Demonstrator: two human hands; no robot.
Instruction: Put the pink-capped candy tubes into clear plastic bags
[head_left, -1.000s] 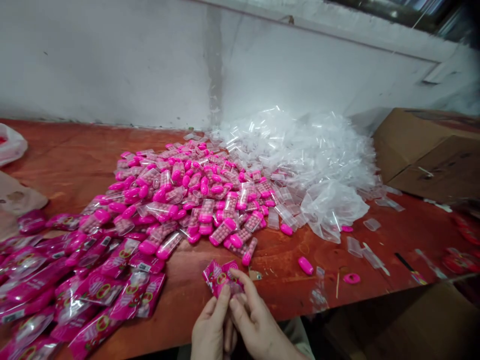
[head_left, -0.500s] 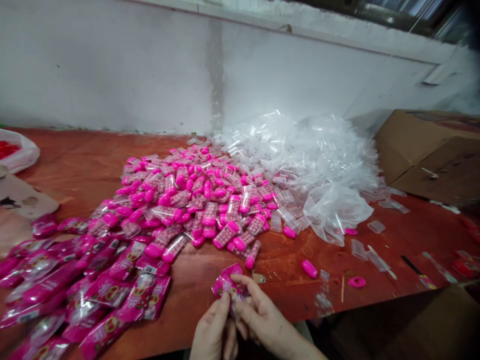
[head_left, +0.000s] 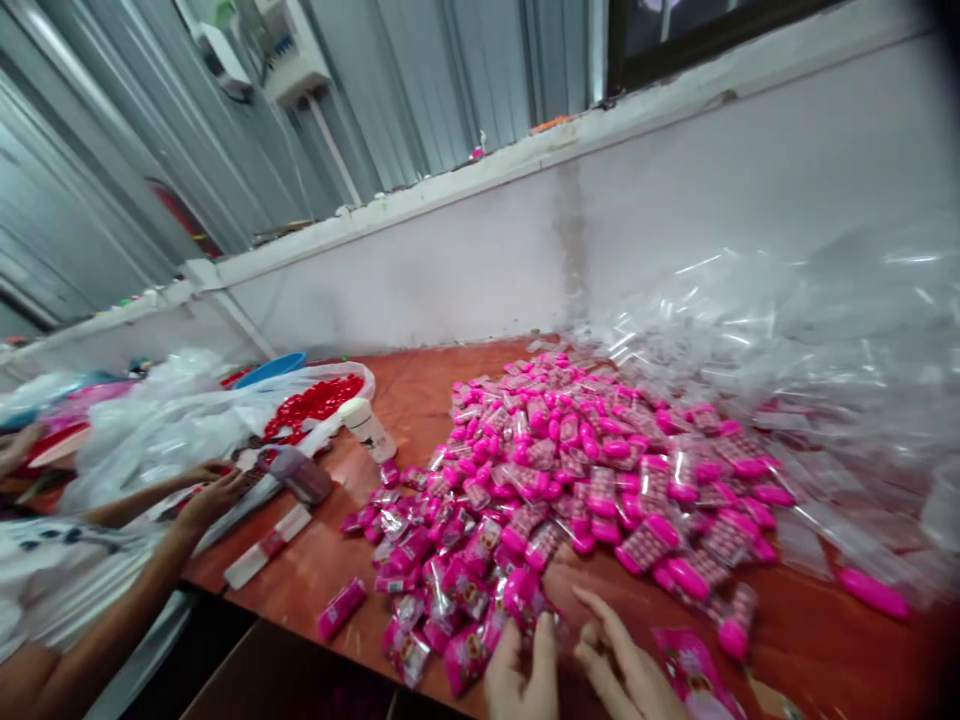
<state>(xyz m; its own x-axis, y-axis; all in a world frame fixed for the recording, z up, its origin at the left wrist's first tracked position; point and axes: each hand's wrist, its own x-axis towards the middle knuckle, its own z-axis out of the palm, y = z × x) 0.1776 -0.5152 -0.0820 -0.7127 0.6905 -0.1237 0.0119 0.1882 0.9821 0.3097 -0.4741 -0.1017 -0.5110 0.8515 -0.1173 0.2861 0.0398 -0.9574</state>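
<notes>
While the person's left hand (head_left: 523, 680) is pointing its fingertips toward twelve o'clock, a shiny magenta plastic packet (head_left: 523, 595) is lying right at them, on the near edge of a heap of similar packets (head_left: 414, 547) that is spreading toward ten o'clock. Whether the left grip is pinching that packet or only standing beside it is not possible to tell. The right hand (head_left: 634, 675) is hovering bare, its grip standing wide with the fingers apart, and another shiny magenta packet (head_left: 694, 668) is lying just beside it at three o'clock.

At twelve o'clock, oblong clear containers with bright pink ends and pale pink beads (head_left: 604, 490) are forming a large pile on the reddish-brown table (head_left: 409, 378). Crumpled clear plastic (head_left: 750, 310) is mounding at one o'clock.

Toward ten o'clock, a white bottle with a cream cap (head_left: 369, 432) is leaning beyond the packets, near small red pieces (head_left: 315, 402) that are filling a white bag. A co-worker's hands (head_left: 214, 495) are working farther out at ten o'clock.
</notes>
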